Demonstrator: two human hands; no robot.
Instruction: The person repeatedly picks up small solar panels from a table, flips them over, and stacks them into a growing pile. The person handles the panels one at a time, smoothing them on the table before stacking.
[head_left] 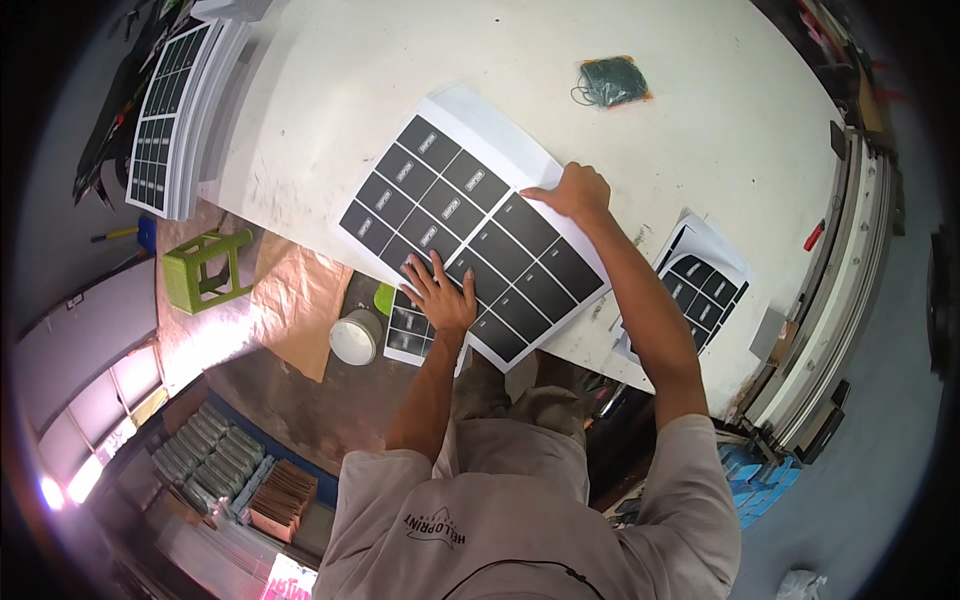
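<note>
- Here, your left hand [445, 298] lies spread on the white paper sheet printed with black rectangles [500, 245].
- The sheet, on the pale worktop [710, 140], is seemingly being aligned.
- Your right hand [578, 192] touches its edge, grip unclear; next probably calls for steady pressure.

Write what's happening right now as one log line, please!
left hand: spread on printed sheet | right hand: at the sheet's right edge | beyond sheet: dark packet on white table

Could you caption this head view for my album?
Left hand spread on a sheet of dark rectangles, right hand at its edge, white table.
</note>
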